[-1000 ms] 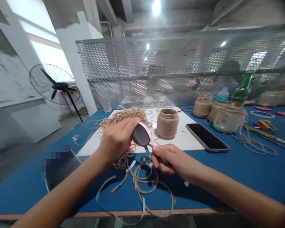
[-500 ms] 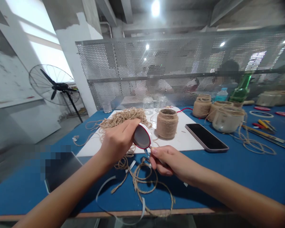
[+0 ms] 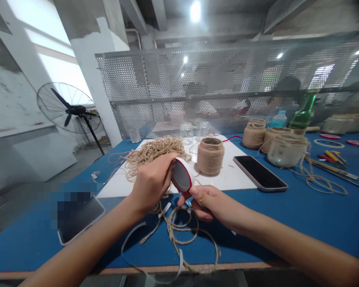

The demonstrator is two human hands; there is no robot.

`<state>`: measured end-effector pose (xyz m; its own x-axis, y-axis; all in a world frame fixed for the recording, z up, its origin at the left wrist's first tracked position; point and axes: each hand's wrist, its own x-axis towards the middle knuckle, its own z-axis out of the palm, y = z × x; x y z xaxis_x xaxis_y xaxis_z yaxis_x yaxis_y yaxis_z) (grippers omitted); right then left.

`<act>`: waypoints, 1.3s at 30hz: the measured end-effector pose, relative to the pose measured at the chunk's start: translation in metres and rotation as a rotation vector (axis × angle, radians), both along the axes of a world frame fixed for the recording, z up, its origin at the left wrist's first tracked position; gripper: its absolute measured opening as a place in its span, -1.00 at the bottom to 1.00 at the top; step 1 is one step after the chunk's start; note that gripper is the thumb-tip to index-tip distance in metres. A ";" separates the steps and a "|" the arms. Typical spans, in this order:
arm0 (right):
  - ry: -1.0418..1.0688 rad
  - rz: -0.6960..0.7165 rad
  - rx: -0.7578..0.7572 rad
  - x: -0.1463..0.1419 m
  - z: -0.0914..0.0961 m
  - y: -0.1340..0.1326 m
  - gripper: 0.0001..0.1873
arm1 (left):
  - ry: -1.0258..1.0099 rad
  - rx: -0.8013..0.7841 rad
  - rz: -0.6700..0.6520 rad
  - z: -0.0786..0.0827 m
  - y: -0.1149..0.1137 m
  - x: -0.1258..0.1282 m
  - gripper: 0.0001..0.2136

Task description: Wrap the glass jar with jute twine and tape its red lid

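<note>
My left hand [image 3: 151,183] wraps around a red-rimmed round lid [image 3: 182,175], tilted with its grey face toward me, and my right hand [image 3: 211,203] sits against its lower rim. At twelve o'clock, just past the lid, a twine-wrapped jar [image 3: 210,157] stands on a white board [image 3: 230,181], with a heap of loose jute twine [image 3: 155,157] at eleven. A black phone [image 3: 259,173] lies at two across the board's edge, and twine loops [image 3: 179,239] sprawl at six on the blue table [image 3: 317,227].
</note>
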<state>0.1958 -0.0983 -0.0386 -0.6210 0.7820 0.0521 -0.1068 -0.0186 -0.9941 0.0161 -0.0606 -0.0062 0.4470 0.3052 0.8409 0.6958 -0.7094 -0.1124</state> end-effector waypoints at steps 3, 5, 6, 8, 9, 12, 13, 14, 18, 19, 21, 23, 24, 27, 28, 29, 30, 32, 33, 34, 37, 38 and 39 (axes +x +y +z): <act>0.048 -0.016 -0.022 0.000 -0.001 -0.001 -0.53 | -0.019 0.003 0.021 0.000 0.001 0.002 -0.80; 0.082 -0.025 -0.035 0.000 -0.002 -0.001 -0.54 | -0.018 0.015 0.044 -0.001 0.002 0.002 -0.81; 0.089 -0.027 -0.038 0.001 -0.002 -0.001 -0.55 | -0.008 0.017 0.060 -0.001 0.003 0.002 -0.80; 0.080 -0.033 -0.045 0.002 -0.002 0.000 -0.55 | 0.030 0.014 0.091 -0.002 0.004 0.000 -0.76; 0.071 -0.038 -0.047 0.002 -0.001 0.000 -0.55 | 0.057 0.020 0.097 -0.003 0.004 -0.001 -0.74; 0.033 -0.075 -0.050 0.003 0.001 0.001 -0.52 | 0.162 0.101 0.102 -0.002 0.006 -0.003 -0.74; 0.016 -0.086 -0.051 0.004 0.002 0.002 -0.52 | 0.194 0.142 0.113 -0.001 0.006 -0.003 -0.75; -0.001 -0.093 -0.053 0.004 0.002 0.002 -0.51 | 0.224 0.178 0.127 0.000 0.007 -0.004 -0.76; -0.050 -0.099 -0.078 0.005 0.004 0.002 -0.56 | 0.319 0.232 0.091 0.006 0.008 -0.004 -0.72; -0.054 -0.098 -0.080 0.006 0.004 0.002 -0.58 | 0.346 0.226 0.067 0.007 0.008 -0.005 -0.69; -0.055 -0.093 -0.078 0.006 0.005 0.002 -0.58 | 0.397 0.211 0.041 0.008 0.008 -0.006 -0.68; -0.058 -0.086 -0.068 0.006 0.005 0.002 -0.58 | 0.428 0.221 0.055 0.009 0.009 -0.008 -0.74; -0.062 -0.084 -0.063 0.006 0.005 0.003 -0.58 | 0.433 0.237 0.067 0.010 0.009 -0.009 -0.78; -0.064 -0.072 -0.048 0.006 0.004 0.003 -0.58 | 0.466 0.287 0.067 0.012 0.010 -0.011 -0.85; -0.062 -0.067 -0.048 0.007 0.003 0.004 -0.58 | 0.482 0.294 0.050 0.013 0.010 -0.011 -0.85; -0.060 -0.063 -0.049 0.007 0.003 0.004 -0.58 | 0.497 0.296 0.029 0.014 0.010 -0.012 -0.84; -0.057 -0.062 -0.051 0.008 0.003 0.005 -0.58 | 0.509 0.298 0.012 0.015 0.010 -0.012 -0.82; -0.057 -0.065 -0.060 0.009 0.003 0.006 -0.58 | 0.516 0.304 -0.007 0.016 0.009 -0.013 -0.78; -0.056 -0.066 -0.068 0.010 0.004 0.006 -0.58 | 0.517 0.307 -0.014 0.015 0.009 -0.013 -0.78; -0.056 -0.066 -0.079 0.011 0.004 0.006 -0.59 | 0.519 0.310 -0.025 0.015 0.009 -0.014 -0.79; -0.064 -0.078 -0.119 0.012 0.006 0.006 -0.61 | 0.521 0.314 -0.057 0.013 0.011 -0.014 -0.83; -0.066 -0.081 -0.129 0.013 0.007 0.005 -0.61 | 0.526 0.320 -0.059 0.012 0.012 -0.014 -0.84; -0.066 -0.087 -0.136 0.013 0.007 0.005 -0.60 | 0.533 0.328 -0.053 0.011 0.013 -0.015 -0.84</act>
